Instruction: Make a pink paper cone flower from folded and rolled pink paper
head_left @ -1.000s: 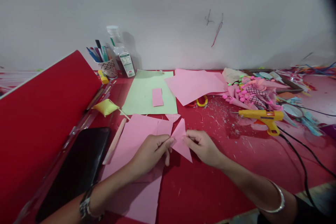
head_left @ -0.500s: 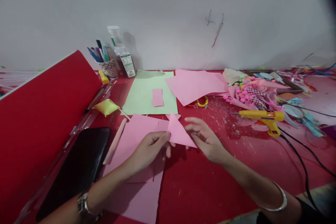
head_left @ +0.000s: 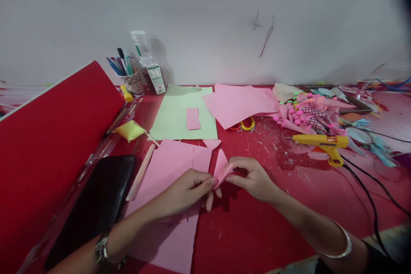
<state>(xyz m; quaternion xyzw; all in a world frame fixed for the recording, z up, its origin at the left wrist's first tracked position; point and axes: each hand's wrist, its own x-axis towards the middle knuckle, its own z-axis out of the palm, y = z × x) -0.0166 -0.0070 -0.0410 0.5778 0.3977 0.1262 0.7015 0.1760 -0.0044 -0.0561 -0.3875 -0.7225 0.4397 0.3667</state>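
Observation:
A small piece of pink paper [head_left: 221,163] is held between my two hands above the red table, its right side curled over into a cone-like fold. My left hand [head_left: 197,186] pinches its lower left corner between thumb and fingers. On the other side, my right hand [head_left: 252,175] grips the curled edge with thumb and forefinger. Beneath my left forearm lie larger pink sheets [head_left: 170,158] with cut lines. Just beyond the held piece rests a small checked pink scrap [head_left: 212,144].
A yellow glue gun [head_left: 321,140] with a black cord lies right, near a pile of pink paper cones [head_left: 308,115]. Scissors [head_left: 247,123] sit partly under pink sheets [head_left: 240,102]. A black phone [head_left: 93,205], a pen cup [head_left: 132,83] and a bottle [head_left: 150,68] stand or lie left.
The paper piece has gone from a flat triangle to a curled shape and moved slightly right and nearer. My right hand has closed on its right edge.

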